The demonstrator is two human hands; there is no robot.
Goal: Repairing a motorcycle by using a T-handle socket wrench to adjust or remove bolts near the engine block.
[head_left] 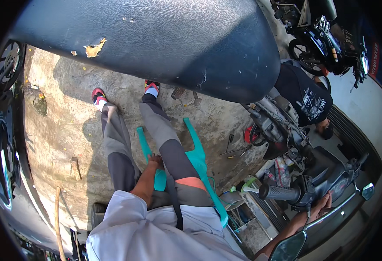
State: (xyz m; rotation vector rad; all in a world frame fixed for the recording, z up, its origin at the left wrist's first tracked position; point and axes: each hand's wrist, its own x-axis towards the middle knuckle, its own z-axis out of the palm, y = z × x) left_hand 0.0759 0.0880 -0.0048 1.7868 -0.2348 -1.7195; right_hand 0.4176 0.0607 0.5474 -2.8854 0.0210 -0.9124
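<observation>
Two bare hands are in view, set well apart. The left hand (155, 162) reaches down beside the inner side of the right trouser leg (158, 128), directly at the green plastic chair (198, 152). That chair stands or lies low over the concrete floor (69, 135), showing on both sides of the right leg: one strip lies between the legs, just beside and touching the left hand, while the larger part is to the right of the leg, apart from the hand. The fingers look curled at the strip, but whether they grasp it I cannot tell.

The right hand (321, 208) is far to the right, against the dark front cover (333, 172) of a motorbike; its fingers are outstretched rather than clenched. Just beside it are a handlebar grip (280, 192) and a round-stemmed mirror (289, 248); a second mirror (368, 191) is farther out.

A black seat (156, 43) with a torn patch (95, 48) hangs over the far edge of the floor. Red shoes (98, 98) stand near that edge, with some broken bricks (178, 93) beside them. Toward the floor's left edge lie a wood block (75, 168) and, nearer the body, a long stick (58, 222). Beyond the floor's right edge, a person in a black T-shirt (306, 95) bends behind the motorbike; another motorbike (321, 48) is parked at the far right corner.
</observation>
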